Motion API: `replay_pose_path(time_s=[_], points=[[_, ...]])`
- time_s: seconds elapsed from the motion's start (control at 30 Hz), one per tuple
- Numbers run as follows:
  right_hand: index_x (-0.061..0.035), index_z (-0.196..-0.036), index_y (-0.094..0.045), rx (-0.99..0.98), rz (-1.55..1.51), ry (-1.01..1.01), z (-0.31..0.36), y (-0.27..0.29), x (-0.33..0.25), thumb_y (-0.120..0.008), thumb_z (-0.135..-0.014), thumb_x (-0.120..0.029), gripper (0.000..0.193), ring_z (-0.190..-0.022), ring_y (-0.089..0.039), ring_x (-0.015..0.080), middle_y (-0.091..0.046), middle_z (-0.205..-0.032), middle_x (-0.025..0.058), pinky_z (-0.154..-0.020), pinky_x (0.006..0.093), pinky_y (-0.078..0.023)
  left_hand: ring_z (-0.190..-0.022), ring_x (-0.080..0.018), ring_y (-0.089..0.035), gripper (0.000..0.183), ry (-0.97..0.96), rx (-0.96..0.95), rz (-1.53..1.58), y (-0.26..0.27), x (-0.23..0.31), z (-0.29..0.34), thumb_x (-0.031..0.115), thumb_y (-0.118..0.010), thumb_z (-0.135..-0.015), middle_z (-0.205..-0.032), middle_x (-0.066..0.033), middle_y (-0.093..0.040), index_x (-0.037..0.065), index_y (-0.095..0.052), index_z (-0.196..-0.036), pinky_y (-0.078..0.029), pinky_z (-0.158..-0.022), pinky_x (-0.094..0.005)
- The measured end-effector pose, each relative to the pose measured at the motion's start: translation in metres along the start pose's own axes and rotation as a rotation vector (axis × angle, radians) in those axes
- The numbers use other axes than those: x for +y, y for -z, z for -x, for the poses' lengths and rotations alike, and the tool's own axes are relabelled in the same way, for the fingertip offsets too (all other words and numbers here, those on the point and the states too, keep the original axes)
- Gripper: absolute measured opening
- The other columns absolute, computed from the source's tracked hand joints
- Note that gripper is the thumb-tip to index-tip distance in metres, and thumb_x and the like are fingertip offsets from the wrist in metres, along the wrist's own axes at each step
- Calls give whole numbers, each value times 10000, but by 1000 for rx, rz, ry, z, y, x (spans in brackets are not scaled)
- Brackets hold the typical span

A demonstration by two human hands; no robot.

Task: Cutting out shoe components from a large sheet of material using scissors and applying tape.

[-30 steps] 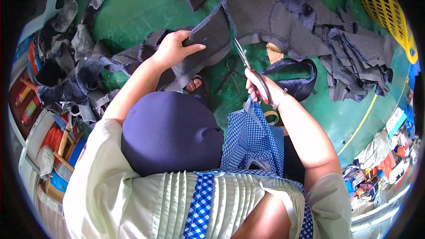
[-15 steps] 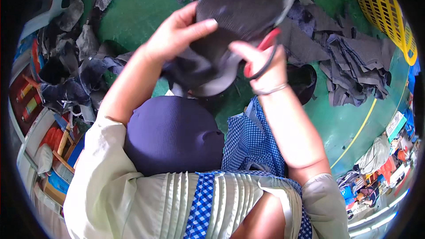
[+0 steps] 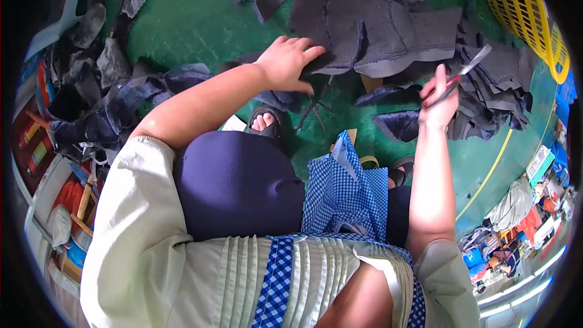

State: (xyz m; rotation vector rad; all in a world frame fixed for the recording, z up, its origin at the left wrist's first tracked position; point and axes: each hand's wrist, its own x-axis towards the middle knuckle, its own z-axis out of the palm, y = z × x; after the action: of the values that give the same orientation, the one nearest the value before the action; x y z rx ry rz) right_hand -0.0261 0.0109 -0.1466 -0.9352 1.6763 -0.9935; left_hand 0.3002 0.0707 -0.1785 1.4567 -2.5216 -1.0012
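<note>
The green floor is the biggest thing, w/ a yellow line curving on the right side. On it lies a big heap of dark grey cloth pieces, spread across the top & down the right. More dark scraps sit in a pile on the left, near red & orange stuff at the edge. A yellow basket w/ holes stands at the top right, just beside the heap.

Person's lap is low in the middle: dark blue knee & a blue checked apron. One foot in a black sandal pokes out below the left hand.

The left hand reaches fwd & lies on a dark grey cloth piece at the near edge of the heap, fingers curled over its edge, holding it down. The right hand is up in the air, well apart from the left, closed tight around red-handled scissors. The blades point up & to the right, over the heap. Can't tell if the blades are open.
</note>
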Motion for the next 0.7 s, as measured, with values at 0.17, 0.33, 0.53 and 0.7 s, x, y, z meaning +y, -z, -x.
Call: replay_pose_path(time_s=[0.17,0.33,0.53,0.7], points=[[-44,-842,-528,-924,0,-839,97,-6,-3,-359,-908,-616,600,-559,-532,133,-531,-665,42,-538,247,-446,-862,-316,-624,309,181,-103,50,-5,-1,3,257,-642,-771,-904,-136,-624,33,-578,-972,-517,-730,-406],[-70,-788,-526,-882,93,-952,113,-16,11,-412,-900,-602,556,-587,-507,106,-505,-663,8,-554,235,-431,-809,-352,-611,278,250,-101,80,-3,2,3,218,-645,-763,-853,-152,-623,41,-537,-948,-494,-694,-445],[-69,-688,-508,-719,-112,-939,117,-58,3,-427,-869,-640,604,-449,-481,129,-483,-550,22,-454,252,-426,-661,-398,-598,267,312,-162,169,5,22,9,127,-582,-725,-668,-195,-599,36,-475,-951,-472,-607,-494],[-54,-645,-496,-630,-225,-916,126,-84,-11,-429,-890,-598,601,-363,-452,161,-463,-473,53,-370,278,-396,-678,-416,-598,266,459,-48,241,21,32,12,112,-577,-706,-671,-222,-597,7,-465,-923,-472,-624,-502]])
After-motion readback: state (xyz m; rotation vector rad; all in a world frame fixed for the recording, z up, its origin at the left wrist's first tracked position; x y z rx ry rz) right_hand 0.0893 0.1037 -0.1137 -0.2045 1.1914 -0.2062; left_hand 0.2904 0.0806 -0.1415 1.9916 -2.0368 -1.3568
